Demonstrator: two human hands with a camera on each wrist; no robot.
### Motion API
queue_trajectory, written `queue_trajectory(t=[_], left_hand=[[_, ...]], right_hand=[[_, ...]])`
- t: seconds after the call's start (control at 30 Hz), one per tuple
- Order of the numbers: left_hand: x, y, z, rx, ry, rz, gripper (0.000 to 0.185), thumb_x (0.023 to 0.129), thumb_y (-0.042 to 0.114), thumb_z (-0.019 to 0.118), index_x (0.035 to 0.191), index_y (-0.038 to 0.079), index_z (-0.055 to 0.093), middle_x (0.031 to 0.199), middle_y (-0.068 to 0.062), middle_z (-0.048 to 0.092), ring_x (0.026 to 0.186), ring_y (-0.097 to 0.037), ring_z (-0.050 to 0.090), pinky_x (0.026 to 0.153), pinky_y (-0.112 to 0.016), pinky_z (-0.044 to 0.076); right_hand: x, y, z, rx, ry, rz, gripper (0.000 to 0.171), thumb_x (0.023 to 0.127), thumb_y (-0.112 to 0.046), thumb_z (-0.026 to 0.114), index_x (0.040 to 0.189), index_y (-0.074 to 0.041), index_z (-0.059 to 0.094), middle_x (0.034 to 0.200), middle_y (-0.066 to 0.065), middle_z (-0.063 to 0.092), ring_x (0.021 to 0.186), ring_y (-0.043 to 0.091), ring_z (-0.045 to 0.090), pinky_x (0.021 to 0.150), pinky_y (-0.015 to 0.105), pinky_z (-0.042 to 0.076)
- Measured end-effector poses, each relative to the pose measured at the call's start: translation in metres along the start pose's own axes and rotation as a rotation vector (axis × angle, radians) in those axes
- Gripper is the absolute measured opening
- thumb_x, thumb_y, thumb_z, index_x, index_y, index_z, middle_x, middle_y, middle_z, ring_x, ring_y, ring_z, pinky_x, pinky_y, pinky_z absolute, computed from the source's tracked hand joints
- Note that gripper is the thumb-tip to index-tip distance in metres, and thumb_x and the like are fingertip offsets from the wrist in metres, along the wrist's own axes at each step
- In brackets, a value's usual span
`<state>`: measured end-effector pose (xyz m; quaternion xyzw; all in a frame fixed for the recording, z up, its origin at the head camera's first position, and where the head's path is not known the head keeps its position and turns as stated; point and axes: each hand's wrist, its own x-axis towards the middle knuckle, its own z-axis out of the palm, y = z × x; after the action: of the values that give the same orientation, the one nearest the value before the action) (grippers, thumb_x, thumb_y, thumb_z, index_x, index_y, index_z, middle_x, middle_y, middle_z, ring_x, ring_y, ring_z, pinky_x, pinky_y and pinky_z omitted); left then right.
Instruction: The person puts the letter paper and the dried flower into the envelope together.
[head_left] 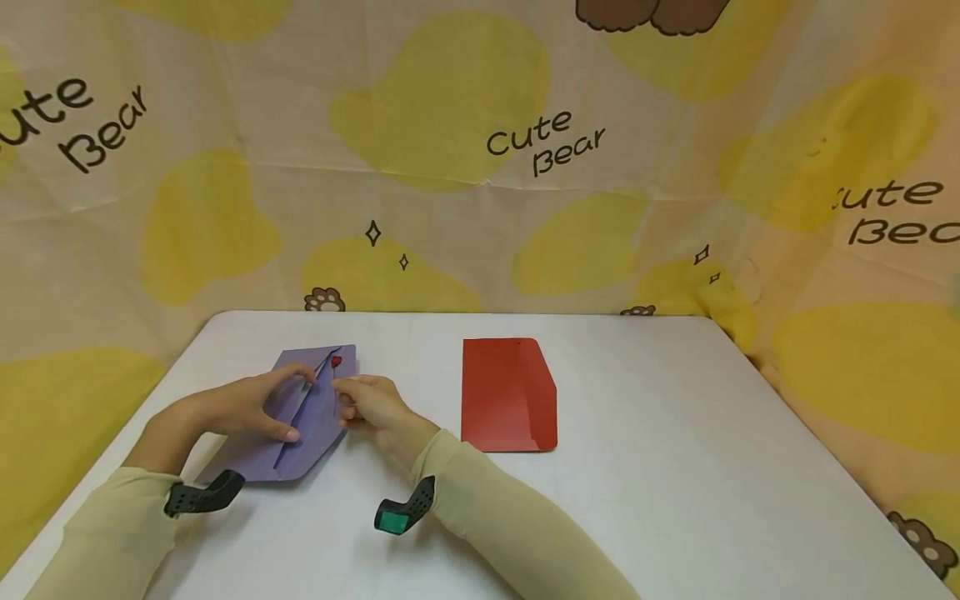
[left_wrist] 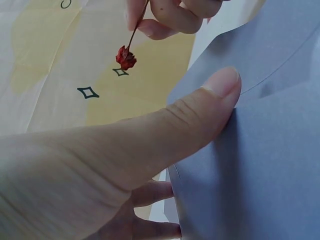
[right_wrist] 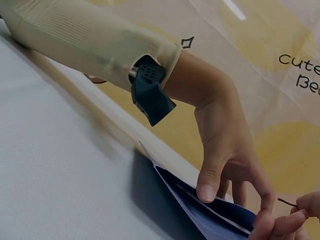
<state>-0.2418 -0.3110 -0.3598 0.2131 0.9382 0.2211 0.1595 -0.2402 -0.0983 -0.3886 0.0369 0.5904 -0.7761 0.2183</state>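
Observation:
My left hand (head_left: 236,404) grips a purple envelope (head_left: 321,429) at the left of the table, its thumb and fingers spread across the mouth. In the left wrist view the thumb (left_wrist: 200,102) presses on the envelope's edge. A gap shows along the mouth in the right wrist view, with a pale edge (right_wrist: 220,214) inside. Close by on the right, my right hand (head_left: 378,408) pinches the thin stem of a small dried red flower (left_wrist: 126,58). The flower head points away from me, over the envelope's far part in the head view.
A red envelope (head_left: 495,396) lies flat on the white table (head_left: 645,450), right of my right hand. Behind the table hangs a yellow-patterned cloth (head_left: 442,100). Both wrists wear dark straps.

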Motion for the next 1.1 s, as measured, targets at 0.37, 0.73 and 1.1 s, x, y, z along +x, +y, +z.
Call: queue_trajectory(t=[0.37,0.73,1.1], left_hand=[[0.001,-0.004,0.000,0.006,0.005,0.026,0.079,0.077,0.047,0.085,0.137,0.021,0.041,0.148,-0.035,0.041,0.125,-0.050,0.052,0.098,-0.072,0.042],[0.000,-0.003,0.000,-0.005,0.014,0.063,0.083,0.077,0.045,0.086,0.140,0.019,0.038,0.146,-0.034,0.044,0.125,-0.050,0.052,0.097,-0.070,0.044],[-0.002,-0.001,0.000,-0.003,0.014,0.041,0.081,0.077,0.040,0.087,0.139,0.018,0.038,0.144,-0.035,0.044,0.121,-0.047,0.053,0.097,-0.068,0.044]], right_hand=[[0.002,0.006,0.012,0.018,0.054,0.029,0.009,0.094,-0.009,0.066,0.093,-0.001,0.069,0.062,-0.006,0.049,0.046,0.002,0.044,0.044,0.016,0.047],[-0.001,0.007,0.023,-0.028,0.131,0.073,0.021,0.093,-0.006,0.066,0.073,-0.010,0.059,0.058,-0.004,0.049,0.044,0.004,0.046,0.044,0.017,0.049],[0.002,0.007,0.034,0.021,0.209,0.097,0.017,0.093,-0.002,0.064,0.078,-0.008,0.058,0.057,-0.004,0.051,0.041,0.004,0.045,0.046,0.021,0.053]])
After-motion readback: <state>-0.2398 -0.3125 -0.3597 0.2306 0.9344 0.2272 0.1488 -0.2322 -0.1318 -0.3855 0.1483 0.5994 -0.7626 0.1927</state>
